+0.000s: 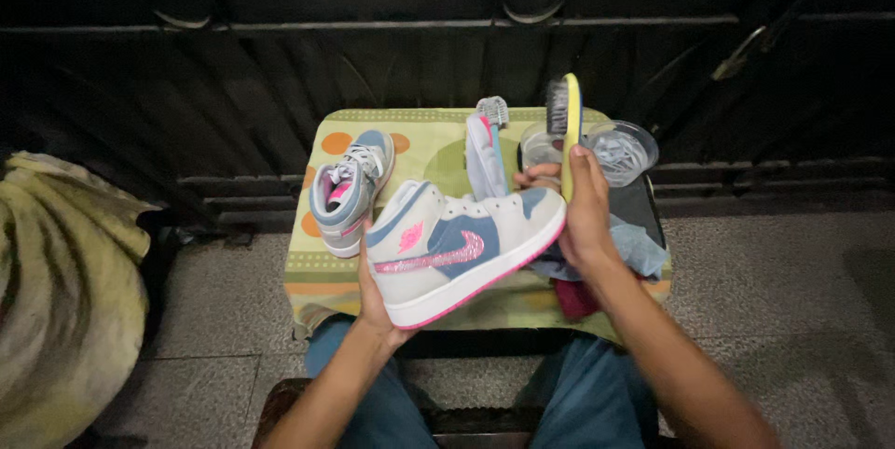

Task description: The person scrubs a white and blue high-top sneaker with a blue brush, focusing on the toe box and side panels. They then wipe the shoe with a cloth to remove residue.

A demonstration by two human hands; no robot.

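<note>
My left hand (373, 295) cups the heel of the shoe (461, 248), fingers wrapped under it. The shoe's long axis runs from near left up to far right. My right hand (585, 211) is closed around the brush (565, 132), held upright just beyond the toe, bristles facing left.

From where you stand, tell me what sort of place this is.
Probably a makeshift shoe-cleaning spot outdoors or in a yard: a small cloth-covered table on paving before a dark metal gate, with a sneaker, brush and water bowls.
</note>
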